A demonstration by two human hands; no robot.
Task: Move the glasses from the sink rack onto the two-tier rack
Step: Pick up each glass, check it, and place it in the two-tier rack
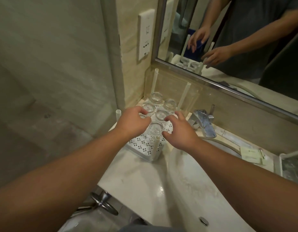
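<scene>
Both of your hands are over the white perforated rack [145, 145] that stands on the surface [136, 180] in the corner beside the sink [186, 173]. The glasses [161, 114] stand upside down on this rack in a tight cluster, some touching or nearly touching their neighbours. Your left hand [133, 122] has its fingers curled down at a glass that it mostly hides; whether it already grips that glass cannot be told. Your right hand [181, 129] is spread with relaxed fingers and holds nothing, its fingertips [169, 118] just beside the middle glass and its thumb near the nearest glass [155, 129]. The main hazard is a knock: with the glasses packed this closely, a finger closing on one can push the next one over or against the tall corner posts [183, 96]. The glass is probably wet and smooth, so a light pinch may slip. Lift each glass straight up until it is above its neighbours, then move it sideways. Keep your right wrist away from the tap [204, 121], which stands near it.
</scene>
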